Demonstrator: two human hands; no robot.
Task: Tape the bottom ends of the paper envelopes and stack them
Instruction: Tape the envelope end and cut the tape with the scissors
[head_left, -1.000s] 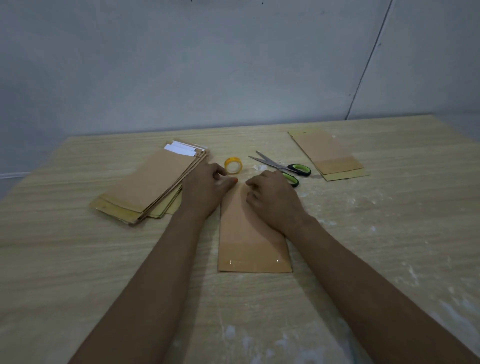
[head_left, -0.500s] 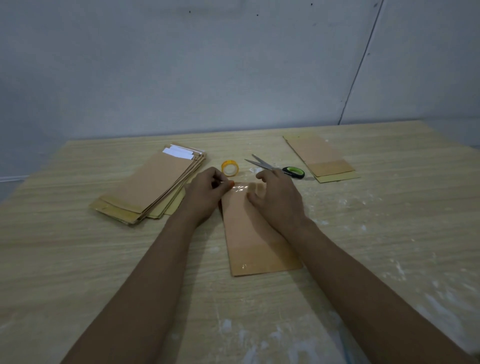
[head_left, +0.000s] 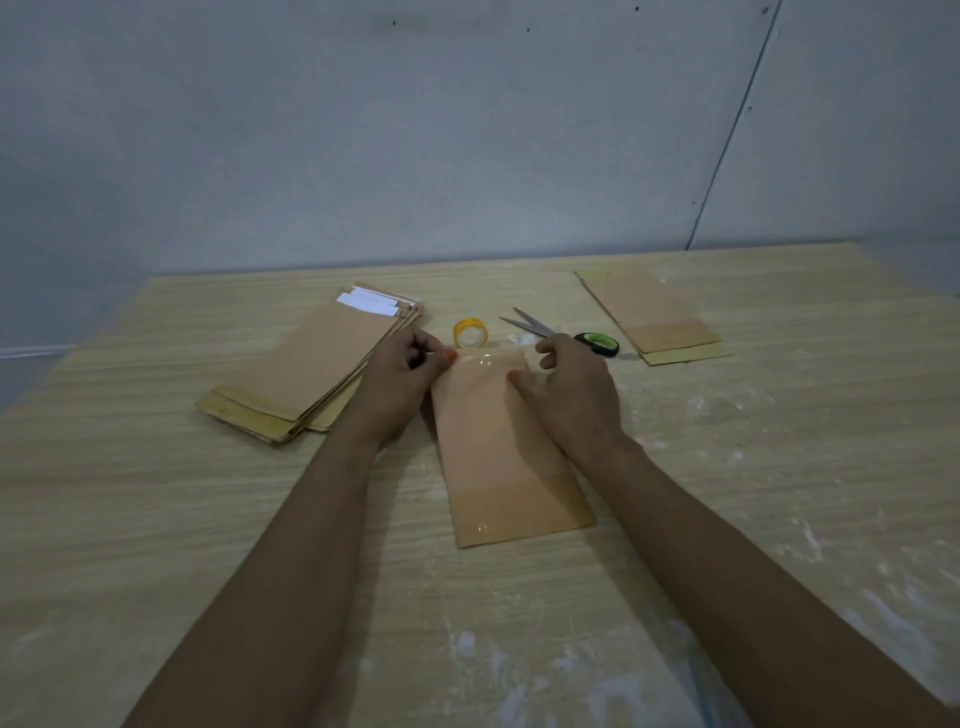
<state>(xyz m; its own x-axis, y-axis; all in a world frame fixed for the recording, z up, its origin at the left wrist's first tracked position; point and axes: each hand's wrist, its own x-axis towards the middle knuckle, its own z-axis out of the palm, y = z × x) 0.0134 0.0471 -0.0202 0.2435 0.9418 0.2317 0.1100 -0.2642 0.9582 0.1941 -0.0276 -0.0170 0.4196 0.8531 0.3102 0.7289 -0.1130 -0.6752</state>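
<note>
A brown paper envelope (head_left: 498, 457) lies flat in front of me, its long side pointing away. A strip of clear tape (head_left: 488, 359) runs across its far end. My left hand (head_left: 400, 379) pinches the strip's left end at the envelope's far left corner. My right hand (head_left: 571, 395) holds the strip's right end, with fingers curled over the far right corner. The envelope's near end shows a darker folded band with a glossy patch.
A stack of brown envelopes (head_left: 306, 369) lies at the left. A yellow tape roll (head_left: 470, 332) and green-handled scissors (head_left: 561, 332) sit just beyond my hands. Two more envelopes (head_left: 654, 317) lie at the far right. White smears mark the wooden table (head_left: 779, 467).
My hands have gone from lying on the envelope's far end to holding a clear tape strip stretched across it. The envelope has turned slightly, its near end swinging right.
</note>
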